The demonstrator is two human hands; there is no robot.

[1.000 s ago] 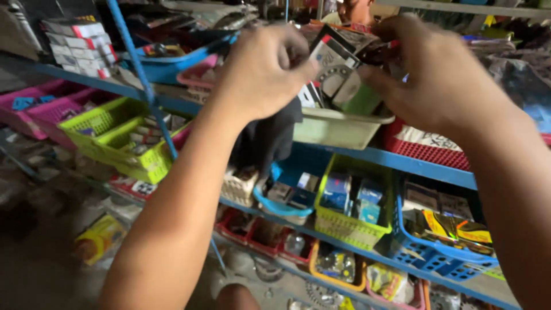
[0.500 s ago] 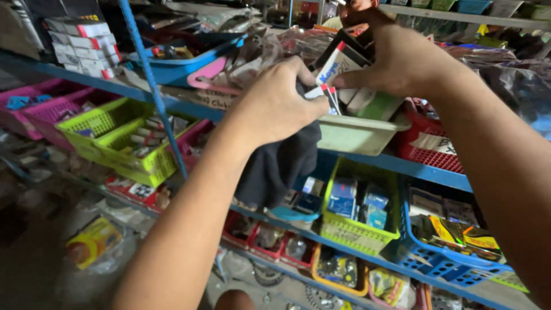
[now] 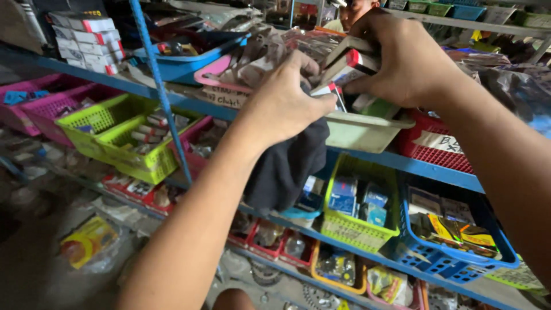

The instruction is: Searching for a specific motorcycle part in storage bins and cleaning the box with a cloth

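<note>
Both hands moved up-right a bit: left hand (image 3: 284, 103) now gripping dark cloth (image 3: 287, 166) w/ a small red-tipped white box (image 3: 332, 92), right hand (image 3: 402, 57) pinching the flat grey-white cartons (image 3: 347, 60) over the pale green plastic tray (image 3: 367, 129), so sorting's ongoing.

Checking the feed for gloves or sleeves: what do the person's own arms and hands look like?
Both are bare: the left hand and right hand wear no gloves, rings or watch that show. Both forearms are uncovered as far as the frame reaches, no sleeves in view. Fingers are bare too.

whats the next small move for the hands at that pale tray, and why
Probably ease the small boxes down into the pale tray. The right hand grips them just above its rim and the left hand steadies one from the side, with a dark cloth hanging below it, so they sit half out, tilted.
</note>
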